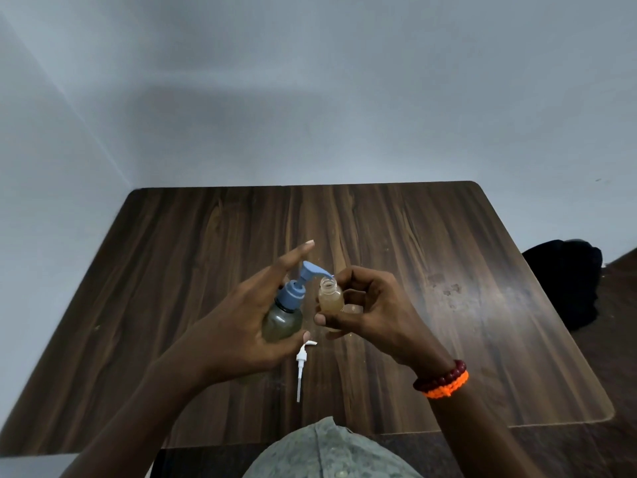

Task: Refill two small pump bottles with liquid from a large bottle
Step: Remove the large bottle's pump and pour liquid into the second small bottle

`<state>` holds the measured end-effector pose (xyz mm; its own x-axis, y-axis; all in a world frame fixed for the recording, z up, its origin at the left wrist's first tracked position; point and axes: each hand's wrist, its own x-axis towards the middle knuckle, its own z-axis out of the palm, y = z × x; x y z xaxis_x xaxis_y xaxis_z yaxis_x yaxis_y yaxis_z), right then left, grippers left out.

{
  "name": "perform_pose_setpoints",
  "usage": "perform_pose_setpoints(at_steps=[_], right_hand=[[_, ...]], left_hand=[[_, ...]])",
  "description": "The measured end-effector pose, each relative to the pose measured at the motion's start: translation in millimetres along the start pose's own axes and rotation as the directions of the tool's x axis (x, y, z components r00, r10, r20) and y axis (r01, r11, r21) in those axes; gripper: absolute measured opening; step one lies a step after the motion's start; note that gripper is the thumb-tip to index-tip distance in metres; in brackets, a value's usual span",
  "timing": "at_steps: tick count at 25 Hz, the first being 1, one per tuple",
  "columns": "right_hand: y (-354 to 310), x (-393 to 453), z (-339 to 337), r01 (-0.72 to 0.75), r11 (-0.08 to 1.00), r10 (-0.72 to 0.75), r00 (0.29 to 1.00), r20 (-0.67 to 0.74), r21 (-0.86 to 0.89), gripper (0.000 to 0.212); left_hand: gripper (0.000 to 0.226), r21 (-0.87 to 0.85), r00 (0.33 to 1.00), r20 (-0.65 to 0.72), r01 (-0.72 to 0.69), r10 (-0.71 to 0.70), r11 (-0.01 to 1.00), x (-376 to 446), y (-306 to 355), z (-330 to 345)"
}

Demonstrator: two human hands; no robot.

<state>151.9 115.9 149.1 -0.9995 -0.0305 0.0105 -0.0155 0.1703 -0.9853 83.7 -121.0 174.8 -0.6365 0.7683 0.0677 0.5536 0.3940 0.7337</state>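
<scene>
Liquid is about to pass from the large bottle (283, 317) into the small bottle (331, 298), both held above the table (482, 305) at the centre of the frame. The left hand (248, 326) wraps its palm and lower fingers round the large bottle's greenish body, with the forefinger stretched out straight above the blue pump (303, 281) and not yet pressing it. The right hand (372, 312) curls closed on the small bottle, thumb across the front and fingers behind, holding it upright with its neck uncapped. The blue spout tip sits right at the rim of that open neck; whether it touches cannot be told.

To do this well, I judge the spout should point down into the opening before any press, and the presses should be slow and full so the stream lands inside and not on the rim or fingers. The small bottle already looks partly filled with amber liquid, so its level wants watching.

Its white pump (301, 367) lies on the table just below the hands, within reach for screwing back on. A second small bottle is not in view.
</scene>
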Motion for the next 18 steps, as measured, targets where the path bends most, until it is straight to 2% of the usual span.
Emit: perform_pose_setpoints(at_steps=[3,8,12,14,18], right_hand=[[4,0,0,0.008,1.000,-0.008,1.000,-0.015,0.013,0.035],[13,-3,-5,-0.025,0.992,0.035,0.996,-0.078,0.120,0.039],[17,-10,-10,-0.034,0.990,0.052,0.990,-0.132,0.137,0.041],[18,-15,-13,-0.042,0.991,0.063,0.985,-0.162,0.128,0.037],[20,-27,-20,-0.060,0.992,0.083,0.975,-0.208,0.114,0.030]], left_hand=[[0.109,-0.081,0.998,-0.053,0.023,-0.027,0.996,-1,-13,0],[0.125,-0.137,0.960,-0.255,0.086,-0.119,0.987,14,-55,23],[0.131,-0.159,0.936,-0.294,0.149,-0.191,0.976,36,-96,45],[0.123,-0.154,0.941,-0.277,0.158,-0.196,0.975,46,-114,57],[0.088,-0.198,0.952,-0.172,0.219,-0.253,0.956,63,-135,78]])
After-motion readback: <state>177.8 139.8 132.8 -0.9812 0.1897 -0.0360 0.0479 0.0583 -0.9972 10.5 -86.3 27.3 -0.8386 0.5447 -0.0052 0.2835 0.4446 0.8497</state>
